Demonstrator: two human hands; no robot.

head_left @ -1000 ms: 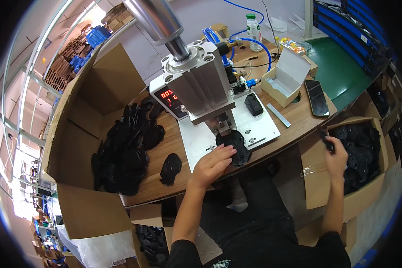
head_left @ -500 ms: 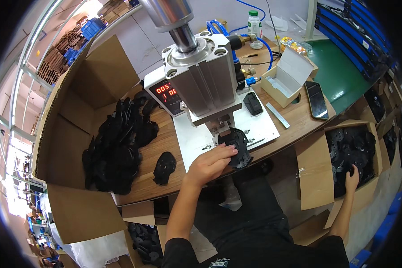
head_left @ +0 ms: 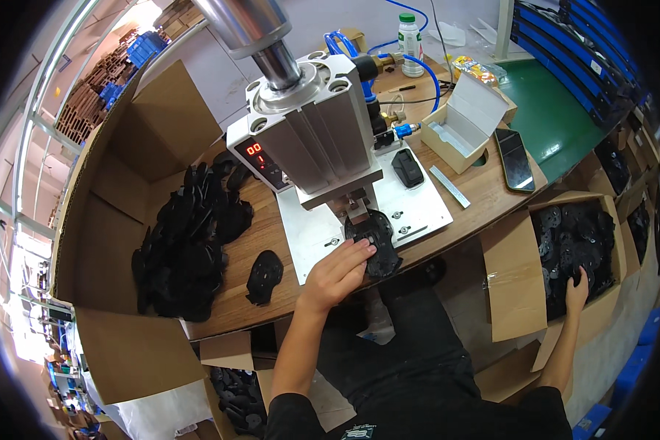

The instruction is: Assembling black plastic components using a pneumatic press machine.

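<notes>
A flat black plastic part (head_left: 380, 258) lies under the head of a metal press (head_left: 323, 147), its near end jutting past the white base plate (head_left: 309, 246). My left hand (head_left: 339, 273) is closed on its left side, fingers together on top; the thumb is hidden. At the right, my right hand (head_left: 578, 292) reaches into a cardboard box (head_left: 517, 282) full of similar black parts (head_left: 576, 238). Its fingers are curled at the edge of one part, partly out of sight. A single loose black part (head_left: 265, 277) rests on the wooden table left of the press.
A large open carton (head_left: 117, 352) at the left borders a heap of black parts (head_left: 187, 246). Right of the press are a black block (head_left: 408, 169), a small ruler (head_left: 449, 186), an open white box (head_left: 462, 150) and a phone (head_left: 515, 161). A bottle (head_left: 411, 48) stands behind.
The black part under the press has turned slightly, its near end swinging left with my left hand. My right hand stays in the box almost unmoved. The view has shifted a little.
</notes>
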